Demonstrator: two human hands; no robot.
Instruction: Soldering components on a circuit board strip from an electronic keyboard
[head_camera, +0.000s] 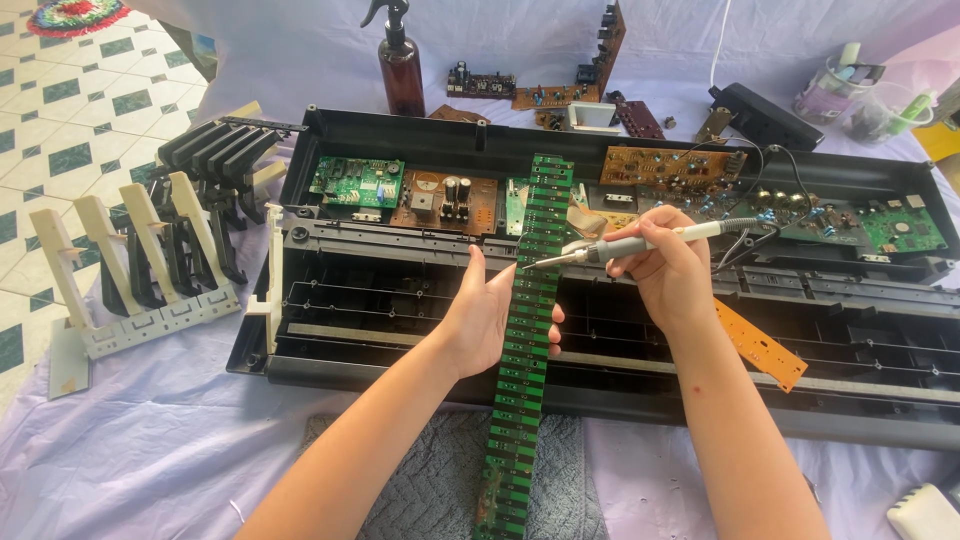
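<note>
A long narrow green circuit strip (520, 390) lies across the opened black keyboard case (330, 350), reaching from its back down over a grey towel (420, 480). My left hand (485, 315) holds the strip's left edge about halfway along, thumb side up. My right hand (668, 270) grips a grey and white soldering iron (640, 243) like a pen. Its metal tip (530, 264) points left and rests at the strip's upper part, just above my left fingers.
Green and brown circuit boards (400, 190) sit inside the case's back half. An orange strip (760, 345) lies to the right. Removed white and black key sets (160, 240) stand at left. A brown spray bottle (400, 70), loose boards (540, 92) and cups (845, 90) stand behind.
</note>
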